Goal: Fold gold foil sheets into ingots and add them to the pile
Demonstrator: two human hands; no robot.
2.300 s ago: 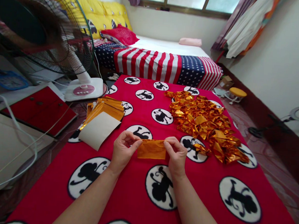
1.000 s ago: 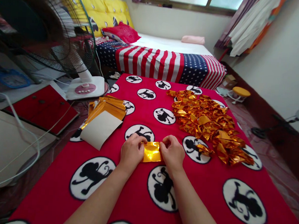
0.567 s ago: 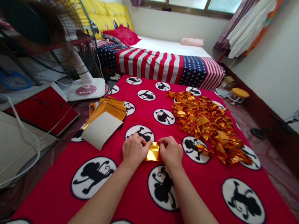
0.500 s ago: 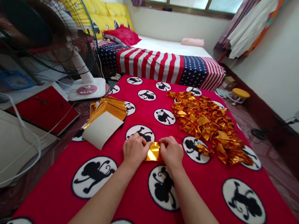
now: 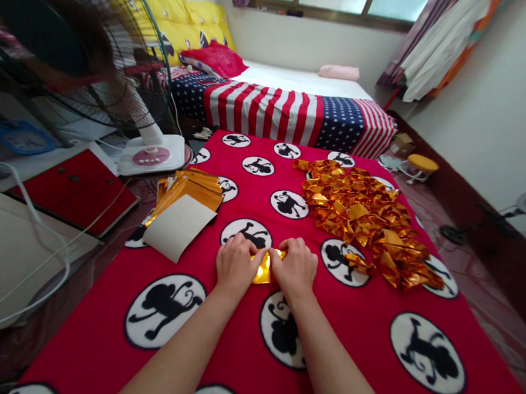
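A bed (image 5: 291,76) stands beyond the far edge of the red surface (image 5: 339,342). Around the surface's middle, away from its side edges, the left hand (image 5: 237,263) and right hand (image 5: 295,266) both pinch a foil piece (image 5: 264,272). It should handle light, slick and easily creased, best held by its edges.

The left hand (image 5: 236,263) and right hand (image 5: 295,268) hide parts of the gold foil sheet (image 5: 263,272). The electric fan (image 5: 40,29), its blades (image 5: 93,56) blurred, is cut off at left; the window (image 5: 330,0) runs past the top edge.
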